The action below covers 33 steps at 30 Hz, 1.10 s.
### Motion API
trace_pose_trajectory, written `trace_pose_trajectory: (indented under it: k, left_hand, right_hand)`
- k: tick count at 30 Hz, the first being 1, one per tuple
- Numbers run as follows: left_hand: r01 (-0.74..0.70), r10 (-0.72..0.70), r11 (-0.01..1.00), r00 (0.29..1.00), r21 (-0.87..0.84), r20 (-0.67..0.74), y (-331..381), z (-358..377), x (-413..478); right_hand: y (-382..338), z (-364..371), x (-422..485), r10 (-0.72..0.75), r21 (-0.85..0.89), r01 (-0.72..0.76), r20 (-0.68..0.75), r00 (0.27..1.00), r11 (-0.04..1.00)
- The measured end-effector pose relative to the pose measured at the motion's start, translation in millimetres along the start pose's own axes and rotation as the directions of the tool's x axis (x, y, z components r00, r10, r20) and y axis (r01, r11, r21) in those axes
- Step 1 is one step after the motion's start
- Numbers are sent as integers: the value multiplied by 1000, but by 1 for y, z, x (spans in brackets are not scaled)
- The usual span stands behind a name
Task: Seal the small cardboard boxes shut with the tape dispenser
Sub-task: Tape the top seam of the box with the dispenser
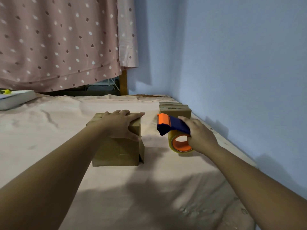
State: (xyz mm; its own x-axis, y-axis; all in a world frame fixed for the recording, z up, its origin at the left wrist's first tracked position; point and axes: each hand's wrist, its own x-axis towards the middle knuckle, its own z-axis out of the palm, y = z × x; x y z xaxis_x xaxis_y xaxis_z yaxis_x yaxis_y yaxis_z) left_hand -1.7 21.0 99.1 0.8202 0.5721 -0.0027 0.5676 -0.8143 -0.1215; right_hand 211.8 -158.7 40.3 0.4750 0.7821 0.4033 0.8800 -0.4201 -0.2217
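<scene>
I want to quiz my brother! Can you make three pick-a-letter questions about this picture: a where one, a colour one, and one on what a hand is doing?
1. Where is the left hand?
A) flat on top of the small brown cardboard box
B) inside a drawer
C) on a chair

2. What colours is the handheld plastic tape dispenser?
A) green and white
B) dark blue and orange
C) all red

3. What is the right hand doing?
A) lying empty
B) waving
C) gripping the tape dispenser

Answers:
1 A, its palm lies on the box top.
2 B, blue handle, orange head.
3 C, its fingers curl round the handle.
</scene>
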Motion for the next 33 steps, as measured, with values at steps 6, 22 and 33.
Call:
trace_pose_trajectory:
  k: [6, 22, 33]
  left_hand:
    - [7, -7, 1000, 1000, 26, -10, 5, -1, -5]
    - [-68, 74, 994, 996, 90, -58, 7, 6, -6]
    - [-109, 123, 986, 986, 124, -114, 8, 7, -5]
  right_hand:
    - [-3, 4, -2, 20, 62, -21, 17, 1000, 998]
    - [-67, -35, 10, -109, -489, 130, 70, 992, 862]
    - [-90, -58, 46, -273, -531, 358, 234, 933, 768]
